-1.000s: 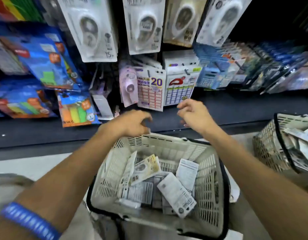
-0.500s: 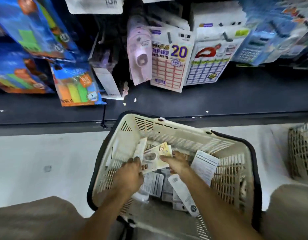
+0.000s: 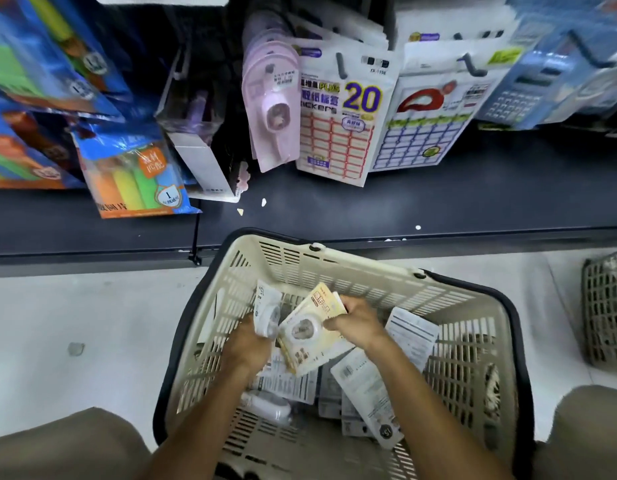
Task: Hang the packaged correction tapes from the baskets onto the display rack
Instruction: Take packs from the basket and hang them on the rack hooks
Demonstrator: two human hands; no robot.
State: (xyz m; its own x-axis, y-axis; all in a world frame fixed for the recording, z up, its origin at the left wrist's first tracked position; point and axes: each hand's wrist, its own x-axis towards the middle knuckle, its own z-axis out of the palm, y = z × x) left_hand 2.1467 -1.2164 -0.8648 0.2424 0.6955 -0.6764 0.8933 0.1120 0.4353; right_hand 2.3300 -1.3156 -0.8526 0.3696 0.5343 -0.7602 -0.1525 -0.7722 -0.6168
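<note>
Fingers of the right hand curl round the far right edge of a yellow correction tape pack, pinching it. The left hand grips a white pack, held roughly upright. Both forearms reach forward and down into the cream basket. The yellow pack tilts, its long axis running near-left to far-right, above loose packs on the basket bottom. Sticker sheets hang on the rack beyond.
</note>
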